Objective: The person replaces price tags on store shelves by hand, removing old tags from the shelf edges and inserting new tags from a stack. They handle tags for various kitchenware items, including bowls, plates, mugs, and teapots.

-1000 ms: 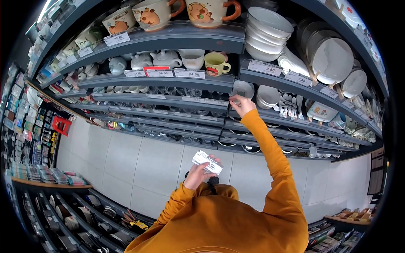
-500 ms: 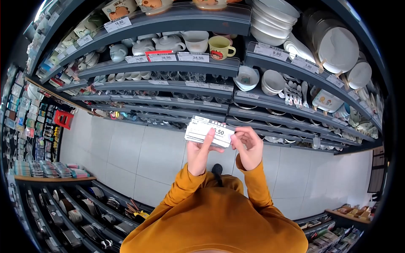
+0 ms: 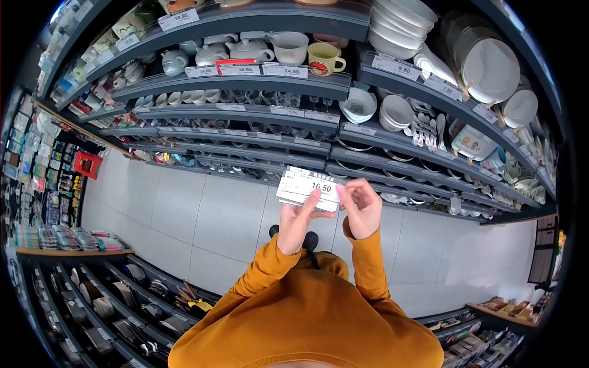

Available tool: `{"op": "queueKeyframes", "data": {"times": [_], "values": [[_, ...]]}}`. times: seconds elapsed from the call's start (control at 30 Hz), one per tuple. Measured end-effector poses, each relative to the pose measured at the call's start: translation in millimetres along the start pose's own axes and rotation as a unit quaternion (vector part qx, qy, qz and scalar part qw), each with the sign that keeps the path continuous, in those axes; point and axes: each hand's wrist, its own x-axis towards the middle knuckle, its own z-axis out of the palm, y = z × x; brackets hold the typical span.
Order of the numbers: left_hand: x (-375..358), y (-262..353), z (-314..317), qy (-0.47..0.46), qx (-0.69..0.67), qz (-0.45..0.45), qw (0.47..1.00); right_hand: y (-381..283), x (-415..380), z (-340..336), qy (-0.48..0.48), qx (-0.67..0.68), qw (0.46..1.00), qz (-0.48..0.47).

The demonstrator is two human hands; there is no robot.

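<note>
A stack of white price tags is held in front of my chest, the top one reading 16.50. My left hand grips the stack from below, its thumb lying over the front and its fingers behind. My right hand pinches the right edge of the tags between thumb and forefinger, the other fingers curled. Beyond the tags are the lower tiers of a dark shelf lined with glassware.
Ahead, shelves carry teapots, a yellow mug, white bowls, spoons and upright plates. Pale floor tiles run along the aisle. Behind me at left stands a pan rack. A red step stool is far left.
My left thumb has slid down the top tag, uncovering the full 16.50. My view has shifted slightly, and a second shoe now shows below.
</note>
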Motion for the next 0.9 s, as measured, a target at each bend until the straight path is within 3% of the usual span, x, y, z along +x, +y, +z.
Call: {"op": "queueKeyframes", "data": {"times": [0.13, 0.5, 0.77, 0.9], "values": [[-3.8, -2.3, -10.3, 0.012, 0.022, -0.023, 0.999, 2.9, -4.7, 2.6, -0.023, -0.041, 0.999, -0.01], [-10.9, 20.9, -44.9, -0.024, -0.004, -0.086, 0.996, 25.7, -22.2, 38.0, 0.035, -0.045, 0.998, 0.028], [-13.0, 62.9, -136.2, -0.04, 0.125, -0.107, 0.986, 50.3, -37.5, 120.1, 0.038, -0.079, 0.996, -0.012], [-14.6, 74.0, -176.3, -0.05, 0.137, -0.131, 0.981, 69.3, -55.6, 154.4, 0.084, -0.084, 0.992, 0.029]]}}
